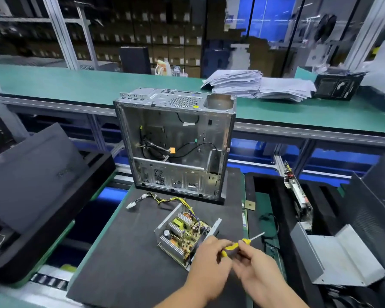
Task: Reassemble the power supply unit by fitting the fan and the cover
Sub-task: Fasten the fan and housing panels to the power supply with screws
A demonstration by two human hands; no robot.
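Note:
The open power supply unit [182, 235] lies on a dark foam mat [125, 252], its circuit board exposed and its yellow-black cable bundle [165, 200] trailing to the far left. My left hand [209, 267] and my right hand [257, 263] meet just right of the unit, both gripping a yellow-handled screwdriver [242, 242] whose metal shaft points up and right. The grey folded metal cover [336, 256] rests to the right on black foam. I cannot make out a fan.
An empty computer case [176, 147] stands upright behind the unit. Black foam trays [38, 185] sit at left. A circuit board [297, 192] leans at right. Stacked papers [253, 85] lie on the green bench behind.

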